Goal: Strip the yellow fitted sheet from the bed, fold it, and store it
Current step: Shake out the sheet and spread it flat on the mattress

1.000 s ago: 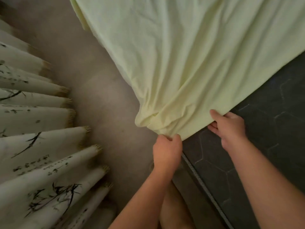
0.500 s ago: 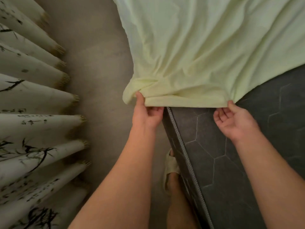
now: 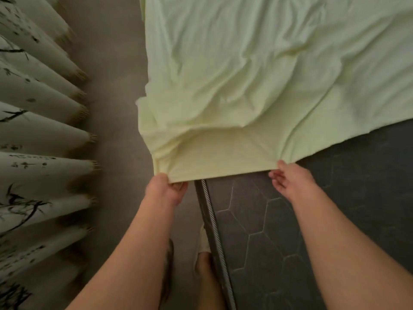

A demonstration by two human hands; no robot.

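The pale yellow fitted sheet (image 3: 257, 81) covers the far part of the bed and lies rumpled, its near hem pulled back off the corner. The dark mattress (image 3: 279, 231) with a hexagon quilt pattern is bare below the hem. My left hand (image 3: 165, 191) pinches the sheet's hem at the loose corner, just off the mattress edge. My right hand (image 3: 292, 182) holds the same hem further right, over the mattress top, fingers curled under the cloth.
Pleated cream curtains (image 3: 38, 135) with ink bamboo prints hang along the left. A strip of grey floor (image 3: 111, 108) runs between curtains and bed. My foot in a slipper (image 3: 204, 249) stands against the mattress's roped edge (image 3: 212, 220).
The sheet's hem has been drawn further up the mattress, baring more of the dark top. Both hands moved forward with it and spread wider apart along the hem.
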